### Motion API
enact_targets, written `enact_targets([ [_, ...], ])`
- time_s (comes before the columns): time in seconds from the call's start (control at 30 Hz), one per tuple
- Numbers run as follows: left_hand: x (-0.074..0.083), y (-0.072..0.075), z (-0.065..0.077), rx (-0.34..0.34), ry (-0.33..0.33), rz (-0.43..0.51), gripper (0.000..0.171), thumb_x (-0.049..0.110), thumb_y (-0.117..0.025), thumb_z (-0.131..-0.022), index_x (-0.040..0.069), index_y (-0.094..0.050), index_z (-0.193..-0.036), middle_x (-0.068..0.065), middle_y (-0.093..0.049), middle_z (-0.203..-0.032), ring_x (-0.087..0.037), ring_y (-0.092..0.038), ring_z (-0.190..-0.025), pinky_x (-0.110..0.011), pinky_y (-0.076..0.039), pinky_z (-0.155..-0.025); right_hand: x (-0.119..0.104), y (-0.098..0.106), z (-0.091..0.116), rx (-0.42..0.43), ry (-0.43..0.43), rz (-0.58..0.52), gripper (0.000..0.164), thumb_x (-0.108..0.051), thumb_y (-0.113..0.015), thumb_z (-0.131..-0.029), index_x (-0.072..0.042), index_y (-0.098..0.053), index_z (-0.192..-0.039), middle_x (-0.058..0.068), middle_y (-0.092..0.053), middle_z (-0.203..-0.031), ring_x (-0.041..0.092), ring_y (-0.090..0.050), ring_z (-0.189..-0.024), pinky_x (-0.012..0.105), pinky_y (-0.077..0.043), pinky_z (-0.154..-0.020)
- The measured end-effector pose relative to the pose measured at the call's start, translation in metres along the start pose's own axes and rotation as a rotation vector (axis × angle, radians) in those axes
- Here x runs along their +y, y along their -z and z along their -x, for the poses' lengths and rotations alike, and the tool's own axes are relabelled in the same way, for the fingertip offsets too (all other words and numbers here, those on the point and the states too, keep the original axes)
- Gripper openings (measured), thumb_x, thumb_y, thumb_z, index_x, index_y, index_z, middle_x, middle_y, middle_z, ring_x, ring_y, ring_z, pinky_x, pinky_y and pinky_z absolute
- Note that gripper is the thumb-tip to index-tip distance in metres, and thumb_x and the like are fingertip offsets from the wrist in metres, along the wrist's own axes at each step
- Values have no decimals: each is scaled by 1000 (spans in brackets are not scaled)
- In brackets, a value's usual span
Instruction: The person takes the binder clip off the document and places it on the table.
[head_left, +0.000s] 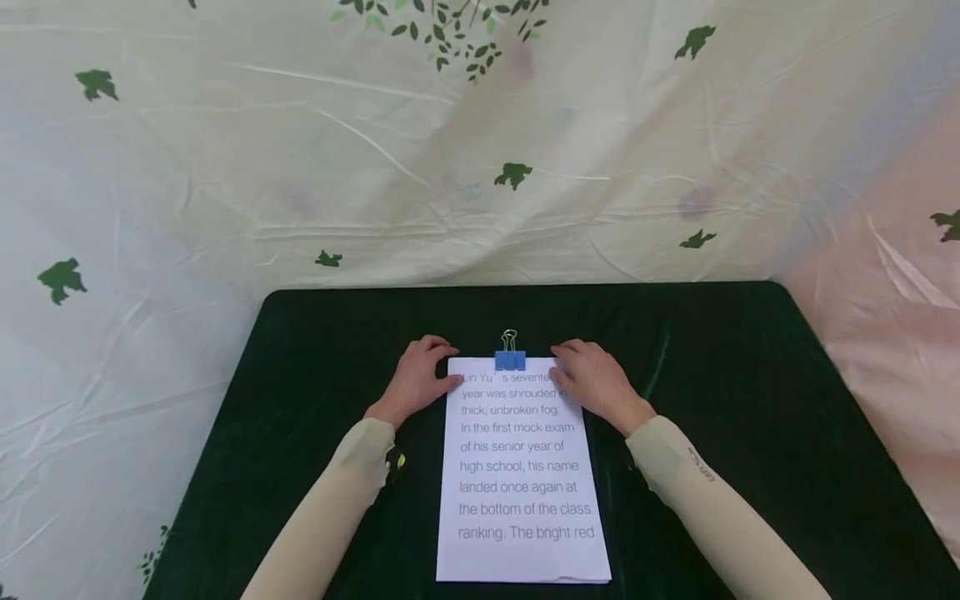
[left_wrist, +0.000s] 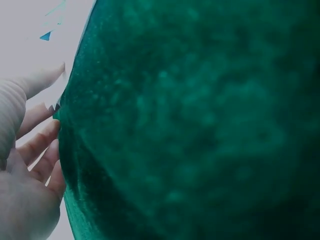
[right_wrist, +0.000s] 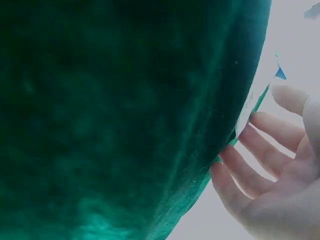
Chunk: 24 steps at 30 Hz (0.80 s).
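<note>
A stack of white printed paper lies on the dark green table, its large grey text facing me. At the middle of its top edge sits a blue binder clip, the wire handles standing up. My left hand touches the stack's top left corner, thumb on the margin and fingers by the edge. At the top right corner my right hand rests on the paper and covers the end of the first line. Both wrist views show the fingers spread and relaxed, the left hand and right hand beside the sheet's edge.
A dark green velvety cloth covers the table, which has rounded far corners. Behind it hangs a pale curtain with green bird and leaf prints, turning pink at the right. The bottom sheets' corner at the lower right is slightly uneven.
</note>
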<state>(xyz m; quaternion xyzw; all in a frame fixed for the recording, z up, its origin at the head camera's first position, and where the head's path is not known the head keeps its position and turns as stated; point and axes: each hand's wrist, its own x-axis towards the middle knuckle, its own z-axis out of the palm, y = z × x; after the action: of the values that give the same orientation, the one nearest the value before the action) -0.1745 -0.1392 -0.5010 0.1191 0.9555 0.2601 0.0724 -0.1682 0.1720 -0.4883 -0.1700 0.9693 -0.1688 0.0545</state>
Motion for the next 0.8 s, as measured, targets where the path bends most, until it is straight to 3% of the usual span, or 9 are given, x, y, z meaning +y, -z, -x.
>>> enact_targets([
  [0.13,0,-2,1,3,3,8,51,30,-79,-94,10,-64,-139,-14,-49,-150,-35,-42,-136,-53,-39,-113,0,1,-4,8,1,5,40,-24,-71,-100,-2,-67,-134,18,-62,-132,32,-57,-109,49,-50,-97],
  [0.37,-2,-4,1,13,14,14,51,30,-79,-94,11,-64,-139,-13,-48,-150,-34,-41,-135,-52,-38,-113,2,5,-14,-62,-36,-5,36,-23,-74,-98,-2,-69,-126,16,-64,-120,29,-56,-102,46,-50,-93],
  [0.6,0,-4,2,7,29,13,51,30,-79,-93,12,-64,-139,-12,-48,-150,-33,-42,-136,-52,-38,-113,7,12,-20,-131,-92,-130,27,-23,-67,-101,-3,-70,-118,13,-60,-109,27,-57,-94,41,-50,-80],
  [0.8,2,-4,2,10,32,4,51,29,-79,-93,11,-64,-139,-12,-48,-150,-32,-43,-135,-51,-39,-113,11,10,-12,-84,-80,-286,14,-16,-64,-104,-9,-69,-115,10,-68,-106,24,-62,-89,39,-51,-79],
])
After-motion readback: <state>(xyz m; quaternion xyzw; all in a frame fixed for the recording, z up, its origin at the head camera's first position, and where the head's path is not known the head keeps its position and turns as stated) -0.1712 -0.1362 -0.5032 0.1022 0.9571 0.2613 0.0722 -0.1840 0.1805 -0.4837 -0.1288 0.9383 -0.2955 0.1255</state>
